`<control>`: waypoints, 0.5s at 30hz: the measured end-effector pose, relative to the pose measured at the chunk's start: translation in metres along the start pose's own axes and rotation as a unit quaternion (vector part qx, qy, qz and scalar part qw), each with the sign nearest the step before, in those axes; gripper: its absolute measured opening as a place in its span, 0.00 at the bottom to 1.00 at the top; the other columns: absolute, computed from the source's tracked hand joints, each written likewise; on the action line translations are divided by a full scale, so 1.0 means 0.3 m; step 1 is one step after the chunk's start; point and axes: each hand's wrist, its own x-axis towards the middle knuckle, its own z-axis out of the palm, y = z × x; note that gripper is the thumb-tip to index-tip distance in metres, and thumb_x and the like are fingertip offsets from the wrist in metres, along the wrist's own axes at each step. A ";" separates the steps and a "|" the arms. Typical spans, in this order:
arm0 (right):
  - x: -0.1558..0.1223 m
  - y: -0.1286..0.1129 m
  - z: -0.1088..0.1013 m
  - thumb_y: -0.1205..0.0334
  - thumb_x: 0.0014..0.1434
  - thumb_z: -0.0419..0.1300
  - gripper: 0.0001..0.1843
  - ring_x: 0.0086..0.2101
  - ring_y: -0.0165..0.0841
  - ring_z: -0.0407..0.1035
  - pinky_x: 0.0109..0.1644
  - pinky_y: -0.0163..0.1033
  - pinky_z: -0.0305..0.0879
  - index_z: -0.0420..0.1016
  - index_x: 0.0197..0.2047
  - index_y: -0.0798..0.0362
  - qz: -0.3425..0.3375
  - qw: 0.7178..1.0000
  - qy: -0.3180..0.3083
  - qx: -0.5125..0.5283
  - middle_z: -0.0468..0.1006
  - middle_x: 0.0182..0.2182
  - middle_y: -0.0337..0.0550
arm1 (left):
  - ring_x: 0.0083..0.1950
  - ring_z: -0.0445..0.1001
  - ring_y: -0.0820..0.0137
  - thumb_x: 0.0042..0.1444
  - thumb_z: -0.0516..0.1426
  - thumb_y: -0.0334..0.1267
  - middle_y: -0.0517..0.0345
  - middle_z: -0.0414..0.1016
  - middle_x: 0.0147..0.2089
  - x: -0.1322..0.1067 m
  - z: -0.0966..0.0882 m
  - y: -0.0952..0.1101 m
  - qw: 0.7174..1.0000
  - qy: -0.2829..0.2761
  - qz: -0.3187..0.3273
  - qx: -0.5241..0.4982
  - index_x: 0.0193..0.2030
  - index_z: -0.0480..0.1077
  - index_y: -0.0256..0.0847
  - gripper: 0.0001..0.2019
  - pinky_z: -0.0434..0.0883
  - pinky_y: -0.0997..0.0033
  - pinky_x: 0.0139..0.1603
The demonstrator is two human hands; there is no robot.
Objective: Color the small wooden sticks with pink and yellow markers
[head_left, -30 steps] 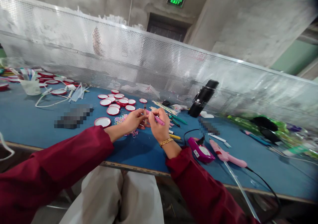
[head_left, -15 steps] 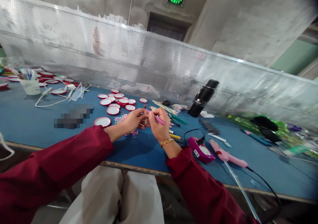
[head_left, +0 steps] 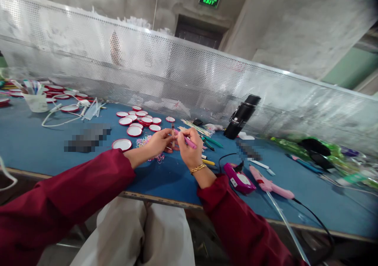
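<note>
My left hand (head_left: 161, 142) pinches a small flat wooden stick (head_left: 173, 131) upright; its upper part looks dark. In my right hand (head_left: 190, 152) is a pink-purple marker pen (head_left: 189, 142), held as for writing, its front end close to the stick. Whether the pen touches the stick is too small to tell. Under and behind my left hand lies a pile of small colourful rubber bands (head_left: 143, 141). Several red-rimmed white lids (head_left: 134, 131) are spread just beyond that hand. Loose pens, among them a yellow one (head_left: 208, 162), lie beside my right hand.
A pink glue gun (head_left: 270, 185) and a purple power socket (head_left: 239, 178) with cords are at the right. Behind them a black bottle (head_left: 241, 116) leans by the perforated metal screen (head_left: 189, 77). At left are a blurred-out dark object (head_left: 88, 138) and a cup of pens (head_left: 36, 102).
Both hands stay in nearly the same place, with the stick and the marker pen still held. Only very slight finger movement shows.
</note>
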 end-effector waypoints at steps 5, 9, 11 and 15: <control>0.002 0.001 -0.001 0.59 0.59 0.55 0.07 0.28 0.31 0.67 0.34 0.38 0.62 0.65 0.30 0.51 -0.002 1.000 0.010 -0.003 0.72 0.26 0.38 | 0.29 0.77 0.74 0.58 0.56 0.40 0.59 0.74 0.31 -0.001 0.001 0.000 1.000 0.004 0.000 0.001 0.41 0.65 0.39 0.08 0.72 0.78 0.26; 0.002 0.000 -0.001 0.59 0.60 0.55 0.08 0.27 0.30 0.66 0.34 0.37 0.62 0.65 0.30 0.51 -0.001 1.000 -0.003 -0.001 0.71 0.25 0.37 | 0.29 0.77 0.75 0.58 0.56 0.41 0.59 0.75 0.32 0.000 0.001 -0.003 1.000 -0.007 0.006 0.001 0.40 0.65 0.39 0.08 0.71 0.79 0.25; 0.002 0.002 -0.001 0.59 0.60 0.55 0.08 0.27 0.30 0.66 0.34 0.37 0.62 0.65 0.30 0.51 -0.003 1.000 0.001 -0.008 0.72 0.26 0.38 | 0.29 0.77 0.74 0.58 0.57 0.41 0.58 0.75 0.32 0.000 0.000 -0.003 1.000 -0.003 0.001 0.001 0.40 0.65 0.39 0.09 0.71 0.79 0.25; 0.002 0.002 -0.002 0.59 0.60 0.55 0.08 0.28 0.31 0.67 0.35 0.38 0.63 0.65 0.30 0.51 -0.007 1.000 0.009 -0.008 0.72 0.27 0.39 | 0.29 0.77 0.74 0.57 0.58 0.42 0.58 0.75 0.32 0.000 -0.001 -0.002 1.000 -0.004 0.002 -0.008 0.40 0.65 0.39 0.10 0.72 0.79 0.25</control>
